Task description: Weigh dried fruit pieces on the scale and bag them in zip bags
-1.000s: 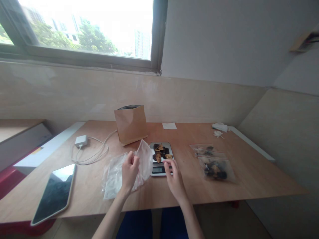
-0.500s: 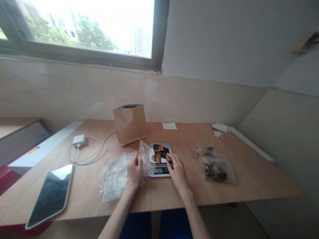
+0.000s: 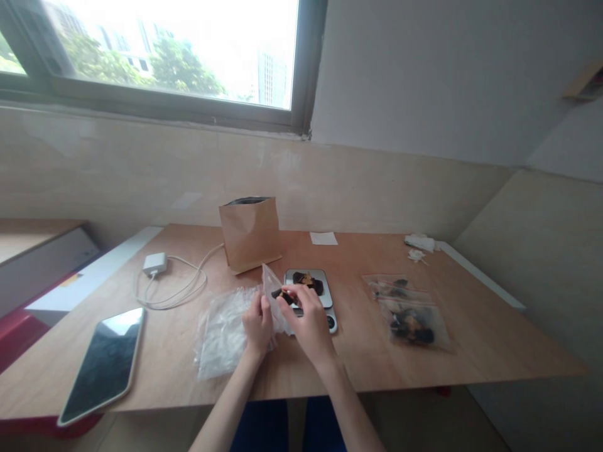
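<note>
My left hand (image 3: 259,321) is closed on the edge of a clear plastic bag (image 3: 272,284), which it holds upright beside the scale. Between the fingertips of my right hand (image 3: 308,319) is a dark, dried piece (image 3: 281,295) with orange-brown parts, right at the bag's mouth. More dark and orange-brown dried pieces (image 3: 308,282) lie on the white digital scale (image 3: 325,293); my right hand covers part of its display. Under and beside my left hand spreads a pile of clear plastic bags (image 3: 221,339).
A brown paper bag (image 3: 250,235) stands open behind the pile. Filled zip bags (image 3: 412,320) lie at the right. On the left are a tablet (image 3: 103,364) and a white charger (image 3: 155,263) with its cable. A white paper (image 3: 323,238) and crumpled white scraps (image 3: 421,242) lie near the wall.
My right hand has moved left from the scale to the plastic bag's mouth, carrying a dried piece. Fewer pieces show on the scale. My left hand keeps its hold on the bag.
</note>
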Tool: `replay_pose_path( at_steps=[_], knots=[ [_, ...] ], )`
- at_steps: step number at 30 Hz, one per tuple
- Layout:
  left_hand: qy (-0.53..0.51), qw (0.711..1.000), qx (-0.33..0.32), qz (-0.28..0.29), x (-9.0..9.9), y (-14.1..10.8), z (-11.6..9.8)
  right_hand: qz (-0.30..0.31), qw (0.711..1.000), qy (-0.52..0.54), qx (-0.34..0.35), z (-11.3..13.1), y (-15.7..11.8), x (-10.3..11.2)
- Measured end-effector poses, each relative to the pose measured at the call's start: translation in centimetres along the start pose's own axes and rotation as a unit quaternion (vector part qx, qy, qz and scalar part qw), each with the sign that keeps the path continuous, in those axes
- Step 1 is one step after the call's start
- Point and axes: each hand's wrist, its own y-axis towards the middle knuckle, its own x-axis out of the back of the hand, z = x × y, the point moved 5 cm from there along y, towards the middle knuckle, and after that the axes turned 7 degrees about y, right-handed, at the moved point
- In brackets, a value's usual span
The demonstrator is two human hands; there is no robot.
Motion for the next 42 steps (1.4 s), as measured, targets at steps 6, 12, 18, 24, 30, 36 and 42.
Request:
replay_pose_path(
  at_steps=[6, 12, 18, 24, 30, 36, 42],
  knots=[
    [-0.058, 0.998, -0.001, -0.015, 0.0, -0.3, 0.2, 0.032, 0.988, -0.148, 0.018, -2.1, 0.4, -2.4],
    [-0.075, 0.996, -0.042, -0.033, 0.2, -0.7, 0.4, 0.098, 0.987, -0.119, 0.041, -2.1, 0.0, -3.1],
    [-0.067, 0.995, -0.027, -0.066, 0.8, -0.7, -0.1, -0.022, 1.000, 0.003, 0.009, -3.4, -0.4, -1.2],
    [-0.029, 0.995, -0.026, -0.089, 0.9, -0.3, -0.2, 0.013, 0.994, -0.110, 0.024, -5.9, -0.9, -1.2],
    [0.007, 0.988, -0.060, -0.145, 1.2, 0.4, -0.8, 0.034, 0.989, -0.135, 0.049, -6.6, -1.5, -1.4],
    [-0.037, 0.987, -0.082, -0.130, 1.4, 0.6, -1.6, -0.018, 0.998, -0.062, 0.015, -7.0, -1.2, -0.2],
    [-0.025, 0.987, -0.103, -0.121, 1.5, 0.4, -2.0, -0.087, 0.991, 0.073, -0.075, -5.0, -0.4, 0.8]
  ],
)
